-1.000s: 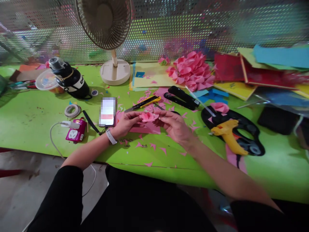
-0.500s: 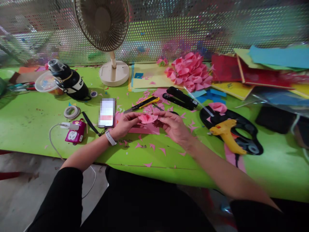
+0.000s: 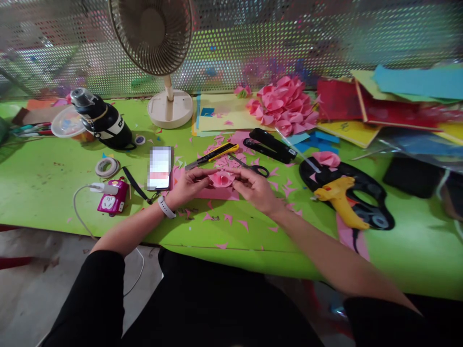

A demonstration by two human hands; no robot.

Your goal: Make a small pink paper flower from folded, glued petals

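Between my two hands is a pink paper flower [image 3: 222, 179], its petals curled around a small hollow. My left hand [image 3: 191, 185] pinches its left side, thumb below and fingers along the top. My right hand [image 3: 255, 189] grips the right edge between thumb and fingers. Beneath lies a sheet of pink paper [image 3: 213, 193], partly covered by the hands. Just beyond the flower are a yellow-and-black utility knife [image 3: 217, 153] and scissors [image 3: 261, 170] with black handles. A stapler [image 3: 271, 146] rests behind my right hand.
Pink paper scraps [image 3: 244, 225] litter the green table [image 3: 144, 226]. A heap of pink paper flowers [image 3: 284, 103] sits at the back. Rightward, a yellow glue gun [image 3: 342, 202] lies on a black holder [image 3: 383, 197]. Leftward are a phone [image 3: 159, 167], a tape roll [image 3: 107, 167], a bottle [image 3: 104, 120] and a fan [image 3: 170, 108].
My right hand has shifted slightly left and the hands are closer together. The flower has turned so that its hollow shows, and more of the scissors' handles is visible.
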